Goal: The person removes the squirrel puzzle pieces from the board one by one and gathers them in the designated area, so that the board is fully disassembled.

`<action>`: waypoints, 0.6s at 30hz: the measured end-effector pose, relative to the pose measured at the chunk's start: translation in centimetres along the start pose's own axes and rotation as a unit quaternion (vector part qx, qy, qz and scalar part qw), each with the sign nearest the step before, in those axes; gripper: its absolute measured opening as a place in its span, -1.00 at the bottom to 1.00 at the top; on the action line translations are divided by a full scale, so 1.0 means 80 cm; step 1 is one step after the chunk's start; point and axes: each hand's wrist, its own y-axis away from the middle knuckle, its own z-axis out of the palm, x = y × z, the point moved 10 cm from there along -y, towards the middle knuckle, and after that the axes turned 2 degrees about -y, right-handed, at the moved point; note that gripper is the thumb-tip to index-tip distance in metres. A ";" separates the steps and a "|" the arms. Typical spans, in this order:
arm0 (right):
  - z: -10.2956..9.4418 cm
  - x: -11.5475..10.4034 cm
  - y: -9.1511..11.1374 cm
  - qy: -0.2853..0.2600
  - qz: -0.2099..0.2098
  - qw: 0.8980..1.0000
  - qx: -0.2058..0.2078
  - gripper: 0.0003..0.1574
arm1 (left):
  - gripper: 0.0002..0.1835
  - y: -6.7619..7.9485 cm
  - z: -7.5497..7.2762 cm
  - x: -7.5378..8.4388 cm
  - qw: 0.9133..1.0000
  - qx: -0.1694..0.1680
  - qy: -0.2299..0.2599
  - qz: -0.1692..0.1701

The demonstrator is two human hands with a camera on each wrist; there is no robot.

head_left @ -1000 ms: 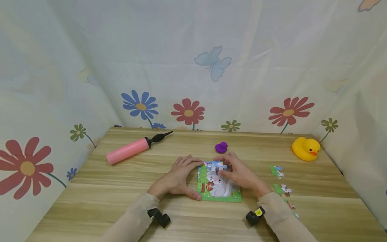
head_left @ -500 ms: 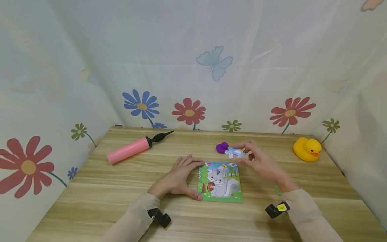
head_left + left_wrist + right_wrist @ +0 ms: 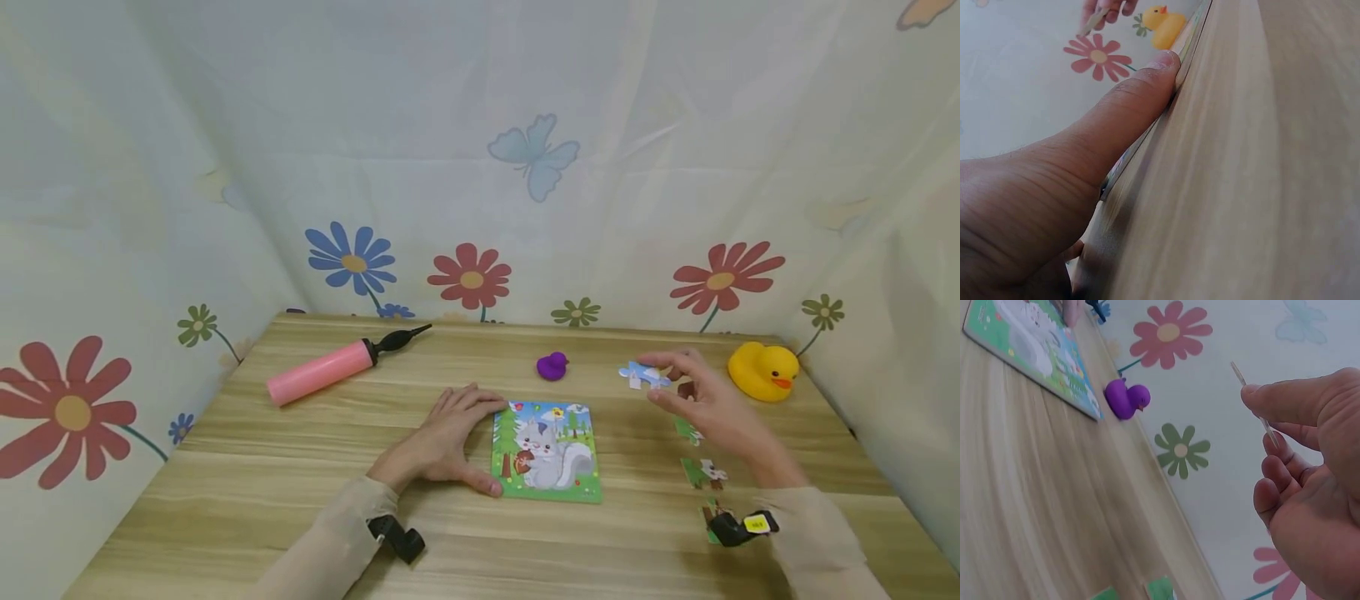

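Note:
A square board (image 3: 546,450) with a printed squirrel picture lies on the table in front of the person. My left hand (image 3: 448,442) rests at its left side, fingers spread, with the thumb (image 3: 1159,65) against the board's edge in the left wrist view. Off to the right, my right hand (image 3: 712,408) pinches a light-blue jigsaw piece (image 3: 639,374) between thumb and fingers, raised over the table. The right wrist view catches this piece nearly edge-on. Below that hand lie loose jigsaw pieces (image 3: 703,473), partly covered by the wrist camera.
Behind the board sits a small purple duck (image 3: 552,367). A larger yellow duck (image 3: 761,371) stands at the right rear, close beyond the right hand. A pink hand pump (image 3: 322,372) lies at the left rear. A flowered curtain (image 3: 420,183) hangs behind the wooden table.
My right hand has lifted the light-blue jigsaw piece off the board and carried it right, past the purple duck. The squirrel picture is now uncovered. My left hand stays in place.

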 end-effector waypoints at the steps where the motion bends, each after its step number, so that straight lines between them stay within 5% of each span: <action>1: -0.002 0.004 0.002 0.000 0.000 1.000 0.001 -0.43 | 0.31 0.000 0.000 0.000 1.000 0.000 0.000 0.000; 18: 0.014 0.083 0.020 0.011 0.081 0.996 -0.044 -0.41 | 0.31 0.000 0.001 -0.002 1.000 -0.003 0.000 -0.001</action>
